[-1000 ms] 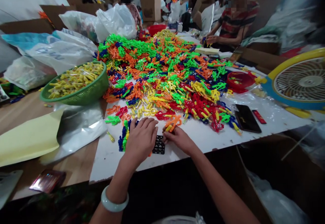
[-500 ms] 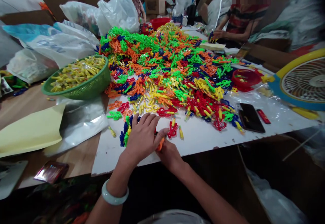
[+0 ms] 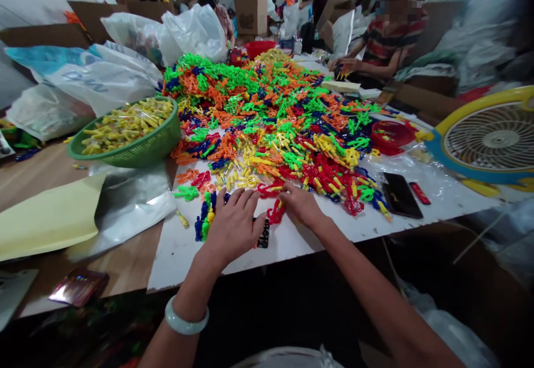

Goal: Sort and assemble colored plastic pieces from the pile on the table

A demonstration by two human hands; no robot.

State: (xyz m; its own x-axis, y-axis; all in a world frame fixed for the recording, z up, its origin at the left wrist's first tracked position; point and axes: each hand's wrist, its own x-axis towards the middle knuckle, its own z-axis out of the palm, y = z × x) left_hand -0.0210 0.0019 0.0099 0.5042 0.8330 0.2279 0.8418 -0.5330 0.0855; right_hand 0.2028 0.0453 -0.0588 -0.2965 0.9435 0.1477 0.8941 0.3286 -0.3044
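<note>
My left hand (image 3: 236, 223) lies over a black perforated tray (image 3: 263, 234), fingers spread, with blue, green and yellow figures (image 3: 204, 217) in a row beside its fingertips. The palm hides most of the tray. Just to the right, my right hand (image 3: 301, 204) has its fingertips pressed together at a red figure (image 3: 275, 211) on the white tabletop (image 3: 250, 259). A large heap of coloured plastic figures (image 3: 258, 112) spreads beyond both hands. Small yellow-capped pieces lie among the nearer figures.
A green basket (image 3: 142, 148) of yellow pieces stands at the left, near plastic bags (image 3: 100, 73) and yellow paper (image 3: 45, 212). At the right are a red bowl (image 3: 392, 136), a phone (image 3: 403, 195), a red lighter (image 3: 419, 193) and a fan (image 3: 496, 137). Another person sits at the far right.
My right hand has moved from beside my left thumb up and right to the red figure. More of the black tray now shows; the orange figure near my thumb is mostly hidden.
</note>
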